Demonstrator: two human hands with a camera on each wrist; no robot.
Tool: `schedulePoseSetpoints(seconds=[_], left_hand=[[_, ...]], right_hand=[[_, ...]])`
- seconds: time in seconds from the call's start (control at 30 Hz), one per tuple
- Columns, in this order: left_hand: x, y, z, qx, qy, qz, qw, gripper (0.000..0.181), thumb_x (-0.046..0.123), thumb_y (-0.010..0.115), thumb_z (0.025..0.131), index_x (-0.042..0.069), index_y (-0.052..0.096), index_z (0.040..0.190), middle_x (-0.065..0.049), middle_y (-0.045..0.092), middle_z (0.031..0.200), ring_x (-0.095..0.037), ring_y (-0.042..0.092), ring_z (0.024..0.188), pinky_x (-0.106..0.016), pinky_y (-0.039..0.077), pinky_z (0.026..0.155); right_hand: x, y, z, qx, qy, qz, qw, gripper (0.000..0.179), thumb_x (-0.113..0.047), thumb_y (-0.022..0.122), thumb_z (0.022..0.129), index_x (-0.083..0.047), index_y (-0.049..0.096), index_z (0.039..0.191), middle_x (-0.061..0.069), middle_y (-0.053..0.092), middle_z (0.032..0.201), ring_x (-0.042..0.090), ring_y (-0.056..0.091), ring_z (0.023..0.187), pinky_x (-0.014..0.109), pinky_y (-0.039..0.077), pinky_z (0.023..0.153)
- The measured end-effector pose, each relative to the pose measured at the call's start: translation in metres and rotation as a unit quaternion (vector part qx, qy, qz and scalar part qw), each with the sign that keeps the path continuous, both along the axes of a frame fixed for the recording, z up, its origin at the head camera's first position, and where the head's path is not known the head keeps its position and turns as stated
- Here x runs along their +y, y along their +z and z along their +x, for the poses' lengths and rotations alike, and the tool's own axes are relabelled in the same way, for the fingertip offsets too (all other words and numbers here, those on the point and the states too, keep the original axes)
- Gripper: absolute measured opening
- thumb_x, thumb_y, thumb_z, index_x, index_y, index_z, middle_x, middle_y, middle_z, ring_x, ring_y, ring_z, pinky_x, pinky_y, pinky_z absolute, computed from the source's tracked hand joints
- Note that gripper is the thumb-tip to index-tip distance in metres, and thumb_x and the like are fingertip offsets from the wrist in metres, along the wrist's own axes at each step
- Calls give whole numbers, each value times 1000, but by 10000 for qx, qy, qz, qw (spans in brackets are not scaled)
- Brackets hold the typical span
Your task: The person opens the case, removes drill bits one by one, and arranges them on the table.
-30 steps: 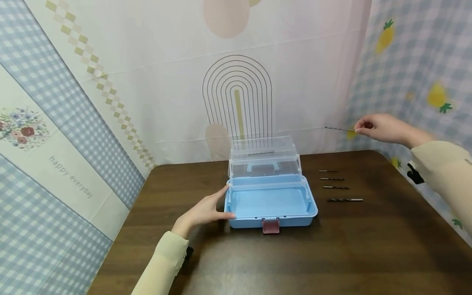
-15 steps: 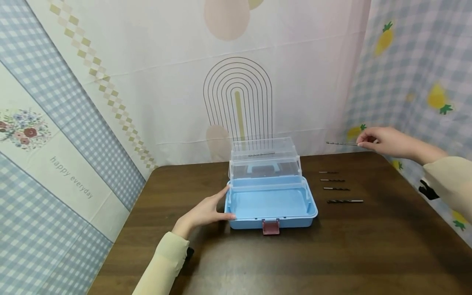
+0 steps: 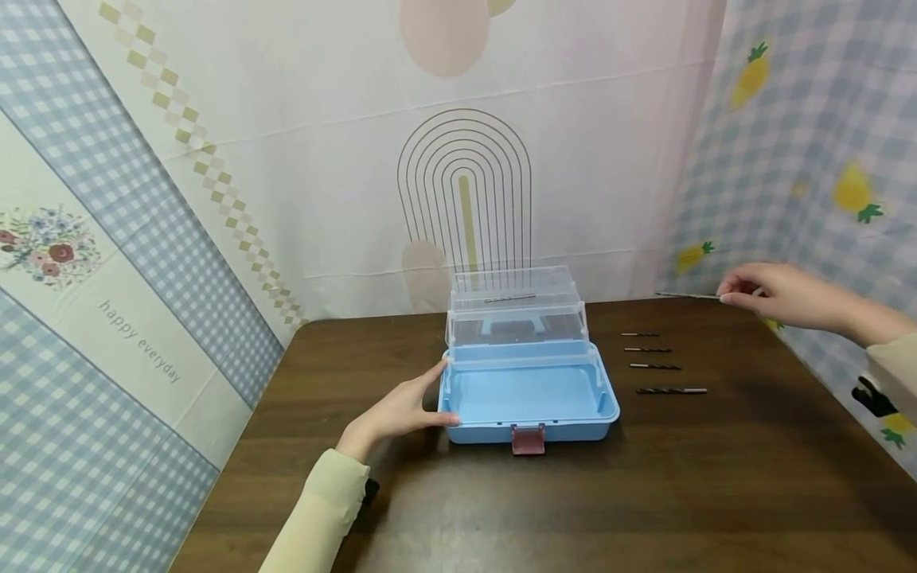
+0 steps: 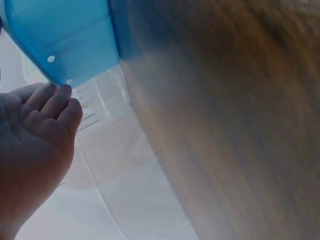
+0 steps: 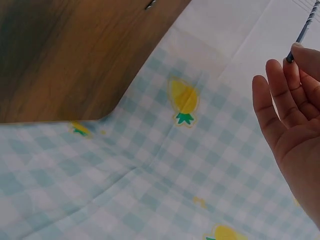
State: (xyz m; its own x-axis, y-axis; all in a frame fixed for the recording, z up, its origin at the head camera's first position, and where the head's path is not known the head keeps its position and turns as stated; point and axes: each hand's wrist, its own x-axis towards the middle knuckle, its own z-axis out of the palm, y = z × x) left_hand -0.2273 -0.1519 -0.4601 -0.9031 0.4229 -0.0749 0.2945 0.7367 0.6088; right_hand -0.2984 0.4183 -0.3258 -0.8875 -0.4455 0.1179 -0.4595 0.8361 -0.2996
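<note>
Right hand [image 5: 301,137] pinching a drill bit [image 5: 305,27] against a background of checked cloth [image 5: 235,140].
The thumb and a fingertip meet at the bit's lower end; it slants up toward the top right corner, spiral flutes showing along its upper part. Two neighbouring fingers stand slightly bent, apart from the bit, with the palm partly visible. At upper left lies the brown worktop [image 5: 85,60], its corner rounded, with part of a twisted metal piece [image 5: 150,4] on it, cut off by the top edge. A yellow pineapple print [image 5: 184,96] with green leaves sits between worktop and hand.
</note>
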Motion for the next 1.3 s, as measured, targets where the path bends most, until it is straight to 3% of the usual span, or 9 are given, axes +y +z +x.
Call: schedulePoseSetpoints(seconds=[0.27,0.77,1.03,1.3], left_hand=[[0,1,-1,110,-46,-77,9999,110,66,74,80,31,12,164,0,23,165,-21,34,146,-48,35,114],[-2,-1,1,81,-127,-154,9998,111,67,74,80,29,11,163,2,22,165,-18,33,146,-45,34,115],[-2,-2,2,51,-64,-75,9999,111,67,74,79,30,12,163,1,22,165,-20,33,146,-47,35,114],[0,-1,-2,116,-94,-59,9999,113,68,75,79,28,12,163,3,22,164,-18,32,146,-45,34,114]], right_hand=[[-4,3,18,327,117,-151,9993,11,-18,63,102,-12,68,110,-3,66,101,-1,58,86,29,51,69],[-4,-12,39,774,387,-333,9957,12,-8,68,97,-19,68,102,-14,63,93,-4,57,84,25,52,69],[-9,-36,41,750,625,-676,9929,15,-4,69,95,-19,66,99,-16,60,86,0,52,71,24,44,60],[-9,-68,43,701,865,-760,9909,7,-7,70,95,-13,66,96,-15,58,86,-2,49,72,23,43,58]])
